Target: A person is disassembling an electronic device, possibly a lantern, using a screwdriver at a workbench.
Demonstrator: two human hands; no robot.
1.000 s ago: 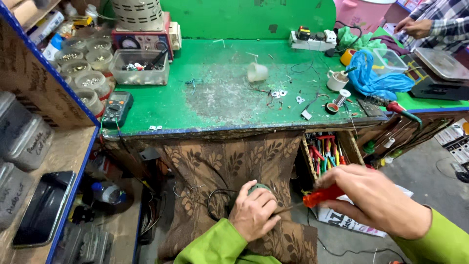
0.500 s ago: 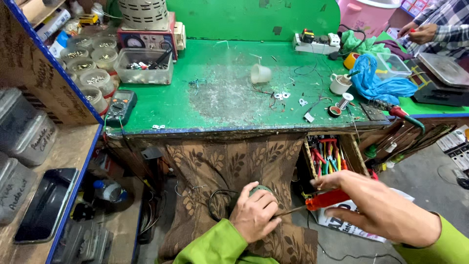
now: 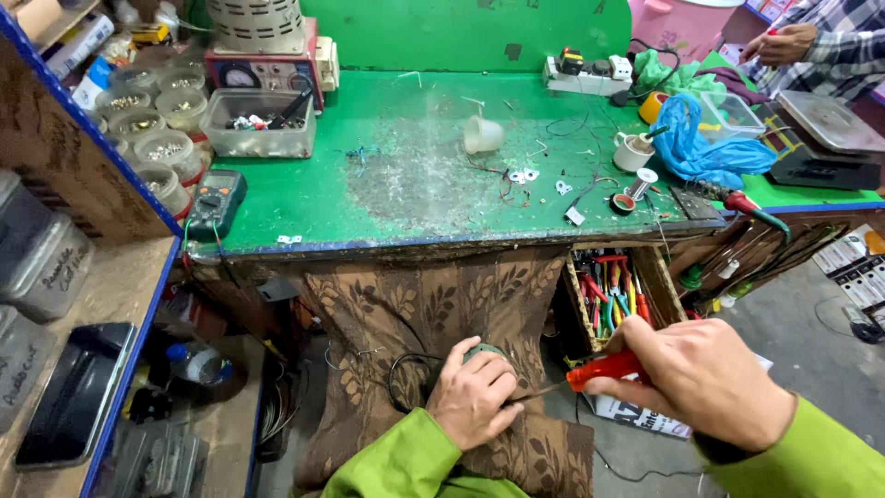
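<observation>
A green desk (image 3: pixel 415 198) is filling the upper half of the view, its front edge running above a brown patterned cloth (image 3: pixel 433 304) draped over the person's lap. Since a second ago the view has been tilting slightly, while both hands are staying almost where they were, so the work on the lap appears to be continuing without a new step.

The left hand (image 3: pixel 472 392) is closing over a small round dark-green part (image 3: pixel 484 352) resting on the cloth, below the desk's front edge, with a black cable (image 3: pixel 406 369) looping out of it. The right hand (image 3: pixel 701 378) is gripping a red-handled screwdriver (image 3: pixel 604 369), whose thin shaft is pointing left toward the part under the left hand's fingers.

At the desk's back-left corner a meter box with a coiled top (image 3: pixel 263 51) is standing behind a clear plastic tub (image 3: pixel 258 124). A multimeter (image 3: pixel 214 205) is lying at the left edge, a blue plastic bag (image 3: pixel 710 148) toward the right edge, and a white cup (image 3: pixel 481 136) is tipping on its side near the middle. Another person's hand (image 3: pixel 779 44) is showing at the far right.
</observation>
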